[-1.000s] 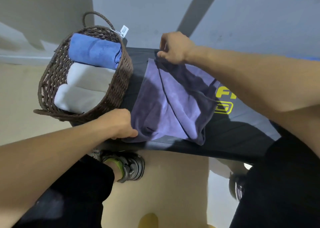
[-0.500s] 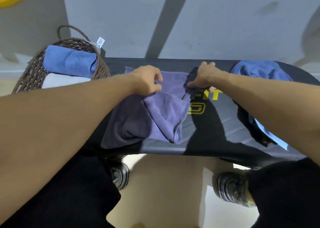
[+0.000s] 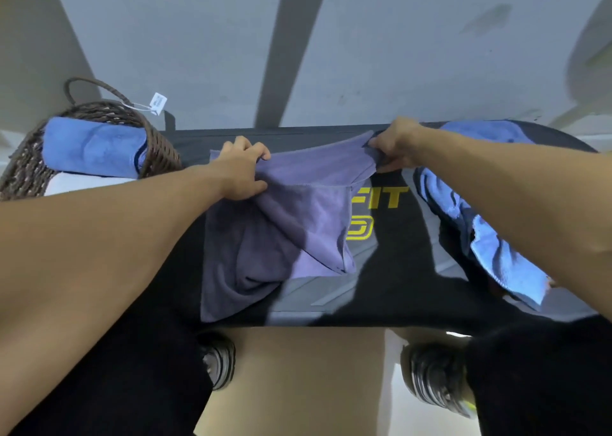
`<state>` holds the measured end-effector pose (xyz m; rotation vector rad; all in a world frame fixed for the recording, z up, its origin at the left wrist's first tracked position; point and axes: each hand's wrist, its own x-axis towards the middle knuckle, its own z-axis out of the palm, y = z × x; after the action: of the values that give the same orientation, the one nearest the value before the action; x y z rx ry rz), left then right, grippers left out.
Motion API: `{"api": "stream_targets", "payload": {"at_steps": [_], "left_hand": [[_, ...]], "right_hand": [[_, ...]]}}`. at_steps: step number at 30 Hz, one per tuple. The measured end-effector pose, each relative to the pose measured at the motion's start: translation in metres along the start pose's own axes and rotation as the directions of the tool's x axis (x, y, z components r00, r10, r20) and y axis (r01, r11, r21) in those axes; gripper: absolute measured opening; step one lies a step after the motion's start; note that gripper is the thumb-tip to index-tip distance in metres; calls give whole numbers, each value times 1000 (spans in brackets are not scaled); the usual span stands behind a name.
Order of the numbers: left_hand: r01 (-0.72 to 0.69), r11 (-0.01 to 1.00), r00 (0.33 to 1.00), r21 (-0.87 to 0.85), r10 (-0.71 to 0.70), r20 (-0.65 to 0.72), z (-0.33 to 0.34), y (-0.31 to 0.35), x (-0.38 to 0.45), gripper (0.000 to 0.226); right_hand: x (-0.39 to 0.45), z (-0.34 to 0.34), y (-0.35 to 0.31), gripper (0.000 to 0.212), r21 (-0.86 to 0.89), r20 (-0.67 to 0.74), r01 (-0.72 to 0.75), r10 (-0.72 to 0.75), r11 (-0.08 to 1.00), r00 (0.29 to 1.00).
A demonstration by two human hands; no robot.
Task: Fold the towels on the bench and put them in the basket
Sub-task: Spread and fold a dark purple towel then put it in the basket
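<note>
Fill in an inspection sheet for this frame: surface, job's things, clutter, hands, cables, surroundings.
Surface: black padded bench with yellow lettering.
Job's things: purple terry towel lies partly folded on the bench, far edge lifted; crumpled blue towel at the bench's right end; brown wicker basket at the left end holds a rolled blue towel and something white.
Clutter: white tag on the basket.
Hands: left hand and right hand each pinch the purple towel's far edge.
Cables: nothing seen.
Surroundings: grey floor, the person's shoes under the bench.

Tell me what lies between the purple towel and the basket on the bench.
Nothing visible does. Bare black bench separates the purple towel from the basket at its left end. Left hand and right hand already pinch the towel.
</note>
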<state>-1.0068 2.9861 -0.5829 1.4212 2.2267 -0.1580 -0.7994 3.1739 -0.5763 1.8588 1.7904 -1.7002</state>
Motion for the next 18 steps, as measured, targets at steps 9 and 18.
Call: {"api": "stream_targets", "payload": {"at_steps": [9, 18], "left_hand": [[10, 1000, 1000, -13, -10, 23, -2, 7, -7, 54], [-458, 886, 888, -72, 460, 17, 3, 93, -32, 64]], "right_hand": [[-28, -2, 8, 34, -576, -165, 235, -393, 783, 905], [-118, 21, 52, 25, -607, 419, 378, -124, 699, 900]]}}
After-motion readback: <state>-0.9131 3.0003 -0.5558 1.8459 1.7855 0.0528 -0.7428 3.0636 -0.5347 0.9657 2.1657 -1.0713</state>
